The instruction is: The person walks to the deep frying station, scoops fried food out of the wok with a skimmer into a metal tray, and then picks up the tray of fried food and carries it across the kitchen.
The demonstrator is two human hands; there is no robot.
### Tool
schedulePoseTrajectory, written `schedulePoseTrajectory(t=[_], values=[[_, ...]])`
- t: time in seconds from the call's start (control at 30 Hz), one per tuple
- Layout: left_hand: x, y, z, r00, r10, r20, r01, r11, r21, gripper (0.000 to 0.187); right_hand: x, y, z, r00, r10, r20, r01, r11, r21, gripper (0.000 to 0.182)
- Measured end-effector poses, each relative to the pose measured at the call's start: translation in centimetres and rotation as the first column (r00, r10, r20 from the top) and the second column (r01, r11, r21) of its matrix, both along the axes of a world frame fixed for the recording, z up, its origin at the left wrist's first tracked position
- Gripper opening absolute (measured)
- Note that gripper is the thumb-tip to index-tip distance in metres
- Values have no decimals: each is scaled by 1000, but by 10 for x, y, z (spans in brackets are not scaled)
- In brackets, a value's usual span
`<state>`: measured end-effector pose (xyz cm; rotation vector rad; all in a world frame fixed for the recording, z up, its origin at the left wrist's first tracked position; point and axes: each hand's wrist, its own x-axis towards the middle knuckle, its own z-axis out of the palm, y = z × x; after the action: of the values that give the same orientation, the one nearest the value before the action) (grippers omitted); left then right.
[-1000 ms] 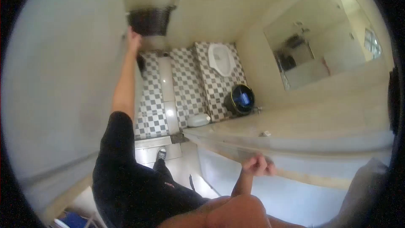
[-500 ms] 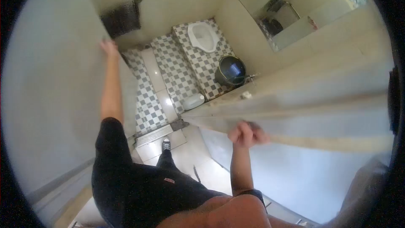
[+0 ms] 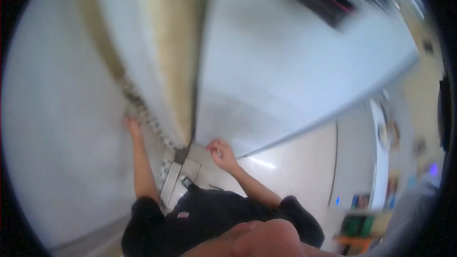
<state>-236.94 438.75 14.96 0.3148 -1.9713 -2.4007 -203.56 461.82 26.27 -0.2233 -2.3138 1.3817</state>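
Observation:
On the left, my left hand point(image 3: 134, 124) reaches out to the pale grey door point(image 3: 71, 128). Its fingers are smeared by motion, so their grip on the door cannot be made out. My right hand point(image 3: 222, 155) is in front of my body with the fingers curled in, beside the lower part of a pale panel point(image 3: 285, 76). Whatever is inside those fingers, if anything, is too small and blurred to name. Between the door edge and the cream door frame point(image 3: 176, 57), a narrow strip of checkered floor tiles point(image 3: 154, 126) shows.
A shoe point(image 3: 187, 181) stands on light floor tiles close to the doorway sill point(image 3: 170, 181). Dark blurred items point(image 3: 323, 0) are at the panel's top. Rightward lie a glossy tiled floor point(image 3: 290, 162), a grey panel point(image 3: 354, 157) and a green object point(image 3: 357, 225).
The view has swung right, away from the bathroom with the squat toilet and black bucket. The door opening has narrowed to a thin strip. My right hand is now nearer the left hand.

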Motion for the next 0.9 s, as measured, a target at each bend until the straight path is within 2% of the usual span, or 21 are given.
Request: schedulePoseTrajectory(t=[0.03,0.1,0.17,0.2,0.23,0.27,0.33,0.37,0.4,0.43,0.47,0.5,0.57,0.63,0.67,0.7,0.73,0.77,0.8,0.87,0.9], values=[[6,15,-11,999,24,27,-25,999,38,49,40,12,-15,994,-101,49,103,993,-53,12],[29,46,-18,991,86,-107,-75,992,105,49,123,28,-35,949,-286,135,305,939,-157,12],[0,59,-86,846,246,-474,-330,938,-103,42,199,47,-49,881,-431,194,467,857,-218,13],[-19,47,-109,887,218,-407,-433,698,-570,39,235,56,-51,844,-496,205,533,818,-214,13],[-25,57,-117,904,232,-360,-413,253,-875,36,268,66,-53,804,-553,219,592,779,-209,13],[22,73,-54,894,383,-230,-420,543,-727,31,297,72,-52,762,-603,235,645,738,-199,14],[40,74,-55,854,321,-410,-518,606,-604,29,354,85,-63,665,-715,214,746,621,-243,13],[29,57,-76,788,196,-584,-612,363,-703,26,380,91,-68,615,-762,202,785,566,-253,13],[37,40,-74,767,3,-642,-521,587,-620,22,406,96,-75,559,-807,191,822,508,-258,13],[60,53,-63,738,-115,-665,-443,661,-605,21,426,106,-85,545,-821,168,825,489,-284,14],[89,82,-66,756,-177,-630,-364,686,-630,21,445,117,-94,517,-846,133,834,462,-302,14],[83,106,-121,801,-247,-546,-225,720,-656,21,407,98,-115,500,-857,123,848,456,-271,15],[163,172,-133,783,-451,-429,32,718,-696,20,442,105,-106,509,-856,95,831,459,-315,16],[203,217,-199,712,-677,-187,376,593,-712,19,395,82,-126,557,-823,110,801,497,-334,17],[230,242,-212,630,-773,-71,523,490,-697,19,389,88,-125,585,-801,126,779,512,-361,17],[253,267,-223,528,-849,35,647,375,-665,19,388,98,-113,568,-816,106,798,515,-313,19],[274,289,-219,413,-897,159,739,228,-634,19,377,111,-71,554,-825,112,813,508,-283,21],[298,308,-229,296,-927,232,809,114,-577,19,382,107,-62,540,-838,73,828,515,-222,22],[315,325,-239,188,-933,308,857,2,-515,18,388,115,-48,520,-844,135,851,496,-175,24],[372,355,-245,31,-902,431,891,-170,-422,18,461,153,-1,494,-830,260,869,485,-104,27],[423,379,-235,-12,-870,492,879,-244,-410,18,562,194,16,446,-876,183,892,419,-170,28]])
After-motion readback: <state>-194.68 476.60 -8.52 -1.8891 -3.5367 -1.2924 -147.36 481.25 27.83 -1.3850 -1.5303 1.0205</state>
